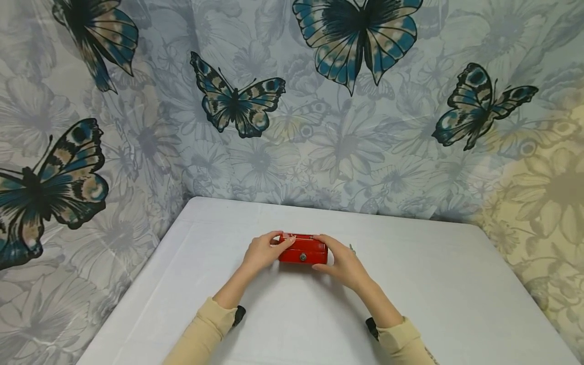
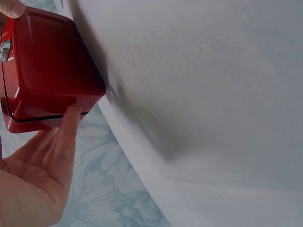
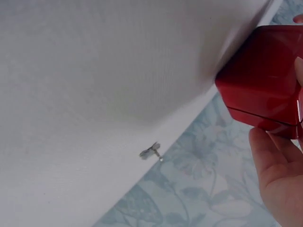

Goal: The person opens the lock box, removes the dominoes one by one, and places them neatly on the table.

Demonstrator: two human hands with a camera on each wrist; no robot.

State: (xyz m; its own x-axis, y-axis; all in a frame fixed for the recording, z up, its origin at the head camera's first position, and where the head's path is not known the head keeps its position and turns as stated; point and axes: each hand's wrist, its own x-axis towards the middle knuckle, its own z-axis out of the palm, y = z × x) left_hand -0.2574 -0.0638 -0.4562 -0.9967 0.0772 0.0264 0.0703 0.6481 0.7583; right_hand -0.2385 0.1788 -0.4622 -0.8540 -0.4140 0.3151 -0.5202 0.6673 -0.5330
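A small red cash box [image 1: 296, 256] with rounded edges and a round silver lock on its front stands over the white table in the head view. My left hand [image 1: 263, 253] grips its left end, the thumb lying across the top. At the opposite end my right hand [image 1: 345, 263] holds the box, fingers at the top corner and thumb low at the front. Both wrist views show fingers against the box's ends near the dark lid seam. Close behind the right hand lies a small set of keys [image 3: 150, 152], mostly hidden in the head view.
The white table [image 1: 433, 284] has rounded far corners. Behind it and at the sides hangs cloth with butterflies and flowers [image 1: 347, 147]. Dark wrist straps [image 1: 239, 315] show at the cuffs of the beige sleeves [image 1: 201, 329].
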